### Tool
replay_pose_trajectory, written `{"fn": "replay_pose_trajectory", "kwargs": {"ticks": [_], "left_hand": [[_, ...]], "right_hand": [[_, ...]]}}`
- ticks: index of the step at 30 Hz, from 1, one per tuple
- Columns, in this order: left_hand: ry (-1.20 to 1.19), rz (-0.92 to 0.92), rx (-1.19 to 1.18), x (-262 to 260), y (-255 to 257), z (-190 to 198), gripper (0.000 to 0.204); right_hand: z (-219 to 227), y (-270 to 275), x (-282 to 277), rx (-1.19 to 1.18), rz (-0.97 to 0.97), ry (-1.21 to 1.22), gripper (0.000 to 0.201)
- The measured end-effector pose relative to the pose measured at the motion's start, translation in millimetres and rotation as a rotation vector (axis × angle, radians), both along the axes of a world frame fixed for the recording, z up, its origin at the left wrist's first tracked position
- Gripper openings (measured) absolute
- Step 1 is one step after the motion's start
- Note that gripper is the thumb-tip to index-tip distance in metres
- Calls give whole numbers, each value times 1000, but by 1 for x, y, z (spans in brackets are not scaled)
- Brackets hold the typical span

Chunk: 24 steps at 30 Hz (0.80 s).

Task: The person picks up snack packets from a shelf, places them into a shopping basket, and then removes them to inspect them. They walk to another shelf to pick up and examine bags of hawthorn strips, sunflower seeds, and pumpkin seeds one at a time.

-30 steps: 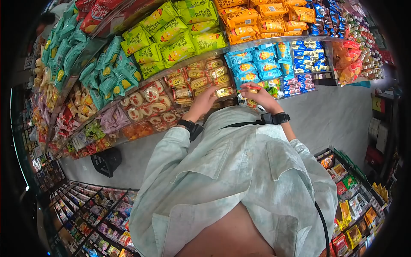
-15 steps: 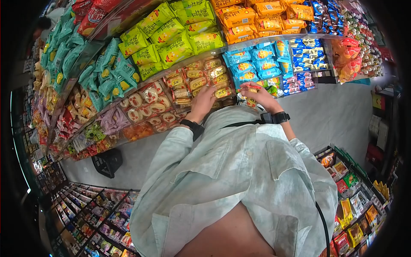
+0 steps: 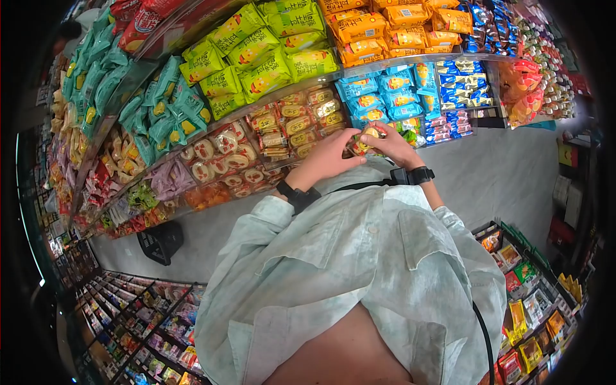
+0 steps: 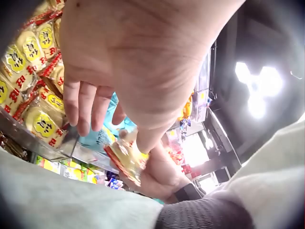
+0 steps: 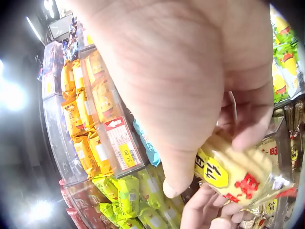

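**Both hands close on a snack packet at the shop shelf**

A small clear-wrapped packet with a yellow label and red print (image 3: pixel 367 138) sits between a person's two hands, lifted off the shelf and held in front of it at chest height. The right hand (image 3: pixel 393 146) grips it, thumb on one side and curled fingers (image 5: pixel 255 119) on the other, as the right wrist view shows plainly. The left hand (image 3: pixel 327 156) meets the packet from the opposite side; in the left wrist view its thumb and forefinger pinch the packet's red-edged seam (image 4: pixel 125 161), while its other fingers (image 4: pixel 81 107) hang loose and hold nothing.

Judged from how things lie, the picking is done: the packet is out of its row and under control of both hands. Where it goes from here the pictures do not show.

Just beyond the fingertips stand the matching rows of yellow-labelled packets (image 3: pixel 301 122) behind a clear plastic shelf lip (image 4: pixel 57 148). Above the fingers hang lime-green snack bags (image 3: pixel 269 64) and orange bags (image 3: pixel 378 32); to the right-hand side are blue packets (image 3: pixel 385 96). The shelf edge lies close to the knuckles, so room is tight forward and upward. Open room lies back toward the person's pale green shirt (image 3: pixel 359 269) and down to the grey aisle floor (image 3: pixel 500 179). A black shopping basket (image 3: pixel 159 242) rests on the floor well away on the left-hand side.
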State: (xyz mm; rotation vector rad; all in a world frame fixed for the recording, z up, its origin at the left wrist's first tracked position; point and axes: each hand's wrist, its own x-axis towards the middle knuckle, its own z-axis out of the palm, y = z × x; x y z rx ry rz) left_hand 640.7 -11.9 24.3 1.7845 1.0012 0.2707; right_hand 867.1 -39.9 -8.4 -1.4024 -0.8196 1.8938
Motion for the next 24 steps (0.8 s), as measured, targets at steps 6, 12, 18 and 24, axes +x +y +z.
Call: {"fn": "replay_pose_trajectory", "kwargs": {"ticks": [6,12,18,24], "left_hand": [[23,13,63,-11,5,-17,48],[160,115,112,-50,18,-41,43],[315,90,261,-65,38,-46,40],[402,101,240,-48,49,-60,36]], "right_hand": [[-1,1,0,0,34,108,47],[-8,0,7,-41,31,98,48],[-6,5,5,-34,59,62,48],[-10,7,7,-21,98,45,47]]}}
